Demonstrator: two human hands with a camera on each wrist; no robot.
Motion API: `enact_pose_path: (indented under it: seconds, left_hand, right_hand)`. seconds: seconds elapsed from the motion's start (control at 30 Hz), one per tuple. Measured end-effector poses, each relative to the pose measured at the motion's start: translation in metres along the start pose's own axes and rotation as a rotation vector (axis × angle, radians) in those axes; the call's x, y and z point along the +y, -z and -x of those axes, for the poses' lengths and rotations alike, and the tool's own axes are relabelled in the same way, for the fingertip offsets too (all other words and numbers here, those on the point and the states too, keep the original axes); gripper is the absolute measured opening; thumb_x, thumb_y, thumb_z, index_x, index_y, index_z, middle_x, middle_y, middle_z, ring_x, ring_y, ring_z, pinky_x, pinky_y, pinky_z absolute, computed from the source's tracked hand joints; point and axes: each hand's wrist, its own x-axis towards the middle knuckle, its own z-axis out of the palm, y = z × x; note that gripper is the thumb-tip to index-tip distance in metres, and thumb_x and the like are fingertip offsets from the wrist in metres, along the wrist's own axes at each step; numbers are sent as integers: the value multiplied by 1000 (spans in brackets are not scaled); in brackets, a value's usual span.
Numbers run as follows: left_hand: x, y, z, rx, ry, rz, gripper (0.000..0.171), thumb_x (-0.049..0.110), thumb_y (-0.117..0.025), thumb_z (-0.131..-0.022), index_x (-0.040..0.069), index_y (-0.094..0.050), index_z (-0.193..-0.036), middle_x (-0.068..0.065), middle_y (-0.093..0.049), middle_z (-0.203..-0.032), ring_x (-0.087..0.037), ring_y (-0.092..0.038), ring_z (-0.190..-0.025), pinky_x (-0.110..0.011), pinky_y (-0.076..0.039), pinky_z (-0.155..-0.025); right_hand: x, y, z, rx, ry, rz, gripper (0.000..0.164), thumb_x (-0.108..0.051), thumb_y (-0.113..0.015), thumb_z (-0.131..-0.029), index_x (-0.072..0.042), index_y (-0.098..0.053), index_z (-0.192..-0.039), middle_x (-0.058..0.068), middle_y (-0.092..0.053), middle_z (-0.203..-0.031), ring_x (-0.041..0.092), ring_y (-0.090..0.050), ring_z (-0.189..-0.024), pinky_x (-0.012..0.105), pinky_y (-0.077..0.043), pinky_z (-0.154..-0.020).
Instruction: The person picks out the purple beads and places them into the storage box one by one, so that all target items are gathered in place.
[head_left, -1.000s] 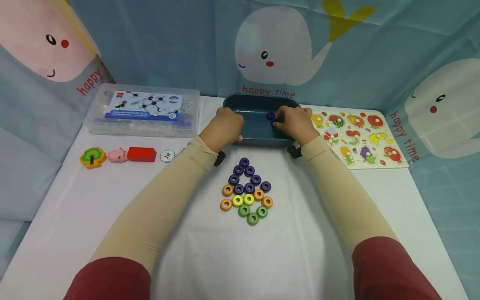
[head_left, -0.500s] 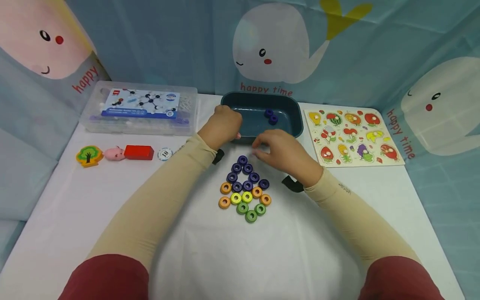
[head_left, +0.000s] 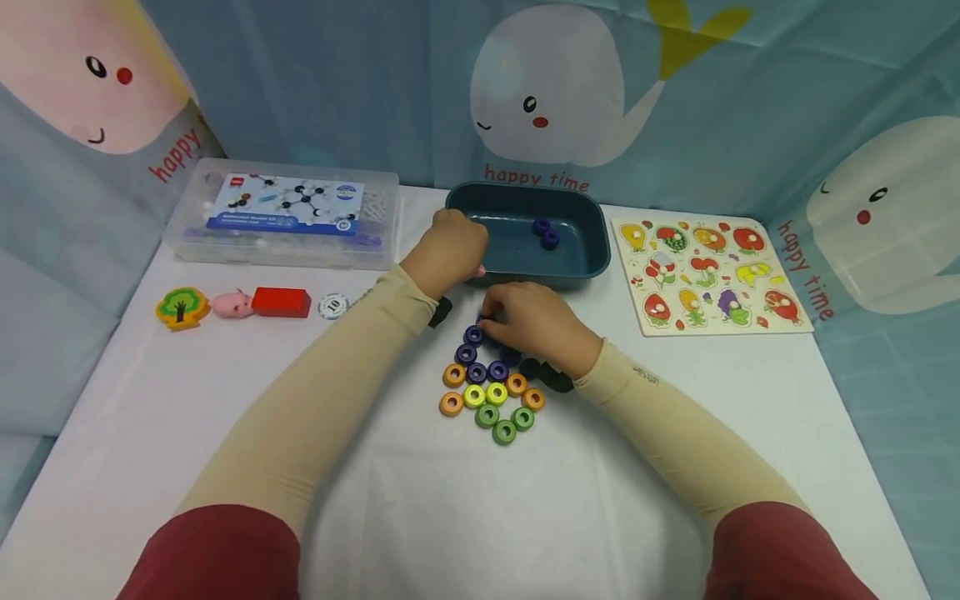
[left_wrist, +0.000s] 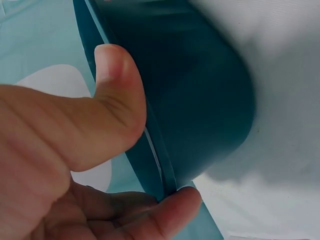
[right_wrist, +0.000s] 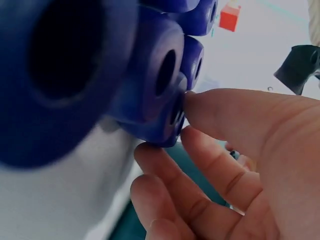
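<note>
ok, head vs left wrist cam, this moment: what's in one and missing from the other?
Only head: the right grip at the purple rings, the orange rings, yellow rings and green rings laid out nearby, two more purple ones inside the bin, and the fruit board.

Only left wrist: a close look at the thumb against the bin's edge; the head view is too coarse there.

Both: the left grip on the bin, the white table cover and the blue curtain.
</note>
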Motion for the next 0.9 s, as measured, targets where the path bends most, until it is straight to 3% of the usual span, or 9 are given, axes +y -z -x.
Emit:
enact_pose_path:
  seconds: [0.13,0.27,0.43,0.57,0.7,0.9]
  left_hand:
    - [-1,1,-2,-15,6,17,40,42,-69,-93,7,-72,-114,-10,-73,-113,-35,-62,-106,-46,-48,-95]
    - [-3,2,-2,-16,11,18,41,41,-69,-93,6,-72,-114,-11,-73,-113,-35,-62,-106,-46,-48,-95]
    - [-3,3,-2,-23,15,21,42,41,-69,-93,6,-71,-117,-12,-73,-116,-35,-62,-108,-46,-47,-95]
    - [-3,3,-2,-37,19,24,41,41,-68,-94,7,-71,-117,-11,-72,-118,-35,-62,-110,-46,-47,-96]
    - [-1,4,-3,-61,27,28,44,43,-68,-94,6,-70,-119,-10,-71,-122,-35,-61,-114,-46,-47,-99]
    - [1,4,-4,-41,29,37,46,42,-70,-93,5,-69,-120,-10,-71,-122,-35,-62,-113,-45,-49,-98]
  right_hand:
    - [2,-1,0,5,-13,-25,17,-33,-72,-91,-20,-68,-101,-7,-71,-94,12,-60,-82,33,-50,-81]
    - [1,5,2,39,-12,-116,16,-31,-73,-89,-20,-67,-99,-7,-70,-90,11,-60,-75,30,-50,-71]
    - [8,37,11,206,-58,-170,15,-31,-74,-87,-22,-70,-98,-6,-69,-87,12,-59,-72,31,-48,-63]
    - [41,65,7,297,-207,-101,21,-34,-70,-91,-19,-70,-106,0,-73,-101,17,-62,-80,36,-50,-69]
    - [76,72,-5,248,-319,-35,26,-33,-68,-93,-14,-70,-112,6,-73,-111,23,-64,-90,42,-51,-79]
    - [89,61,-23,151,-269,53,19,-29,-69,-92,-13,-75,-98,6,-74,-98,23,-64,-81,41,-52,-74]
